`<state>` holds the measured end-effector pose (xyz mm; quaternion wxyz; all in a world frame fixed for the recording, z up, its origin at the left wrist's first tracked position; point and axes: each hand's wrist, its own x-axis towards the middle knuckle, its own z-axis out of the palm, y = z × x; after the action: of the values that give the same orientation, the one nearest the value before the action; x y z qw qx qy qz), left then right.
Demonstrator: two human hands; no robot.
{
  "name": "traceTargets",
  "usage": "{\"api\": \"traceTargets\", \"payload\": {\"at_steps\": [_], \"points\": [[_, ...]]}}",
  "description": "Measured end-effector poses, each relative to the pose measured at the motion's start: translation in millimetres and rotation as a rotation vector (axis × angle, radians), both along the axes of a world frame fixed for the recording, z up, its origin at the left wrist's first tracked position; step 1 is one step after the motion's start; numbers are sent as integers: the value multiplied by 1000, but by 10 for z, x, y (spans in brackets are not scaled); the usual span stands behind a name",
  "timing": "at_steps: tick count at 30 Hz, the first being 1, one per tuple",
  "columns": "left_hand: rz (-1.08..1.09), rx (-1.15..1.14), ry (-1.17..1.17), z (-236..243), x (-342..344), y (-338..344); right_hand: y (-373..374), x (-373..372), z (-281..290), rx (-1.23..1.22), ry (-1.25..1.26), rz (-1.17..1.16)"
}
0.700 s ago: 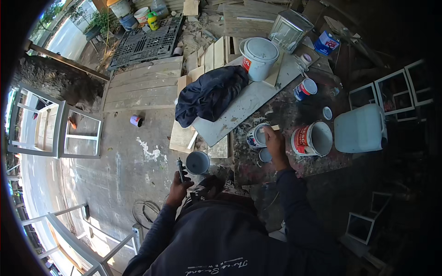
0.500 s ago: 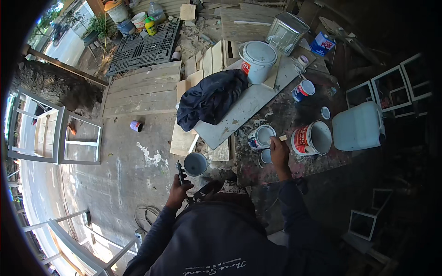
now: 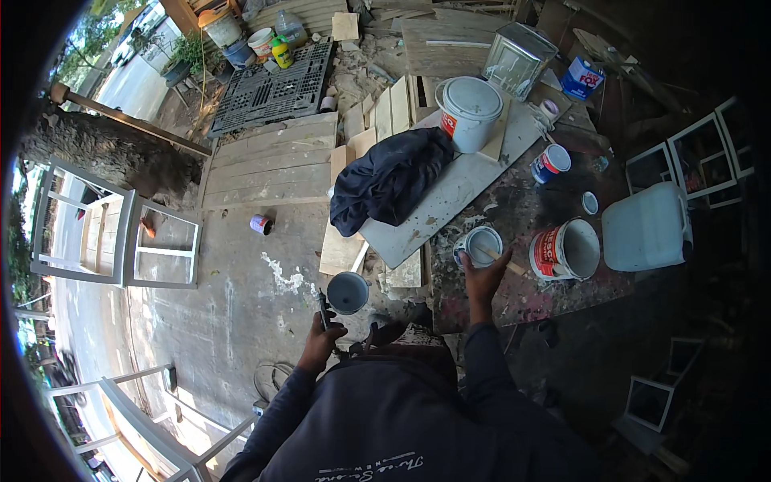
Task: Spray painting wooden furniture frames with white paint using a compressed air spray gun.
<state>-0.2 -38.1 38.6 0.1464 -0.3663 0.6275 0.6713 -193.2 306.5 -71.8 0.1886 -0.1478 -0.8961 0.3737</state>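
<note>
My left hand (image 3: 323,341) is closed round a dark metal spray gun (image 3: 324,312). Beside the gun's tip is an open grey cup (image 3: 348,293), its inside showing; I cannot tell whether it is joined to the gun. Over the dark, paint-stained tabletop (image 3: 514,217), my right hand (image 3: 483,281) grips the near side of an open can of whitish paint (image 3: 482,241), thumb and fingers spread round its wall. A flat wooden stick (image 3: 507,261) slants out of this can across its rim, passing by my fingers.
Right of the can stand a white open bucket (image 3: 580,249) and a translucent jerrycan (image 3: 645,229). Beyond lie a small blue-and-white can (image 3: 551,164), a lidded pail (image 3: 471,116) and dark cloth (image 3: 391,181) on a board. White frames (image 3: 165,249) stand at left.
My right hand has come down from above the paint can, where it held the stick, to grip the can's side. The stick now leans across the rim. My left hand keeps the spray gun.
</note>
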Motion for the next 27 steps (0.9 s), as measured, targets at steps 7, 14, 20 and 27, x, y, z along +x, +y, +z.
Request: {"api": "traceTargets", "payload": {"at_steps": [7,14,20,27], "points": [[-43,-9,-31,61,-76,67,50,-128,-208,-42,45,20],[-79,-29,8,-20,-162,75,15,-306,524,64,47,322],[-155,-13,118,441,-571,297,-260,-332,1633,195,379,793],[-176,-108,265,553,-742,330,-647,-268,2512,466,484,958]]}}
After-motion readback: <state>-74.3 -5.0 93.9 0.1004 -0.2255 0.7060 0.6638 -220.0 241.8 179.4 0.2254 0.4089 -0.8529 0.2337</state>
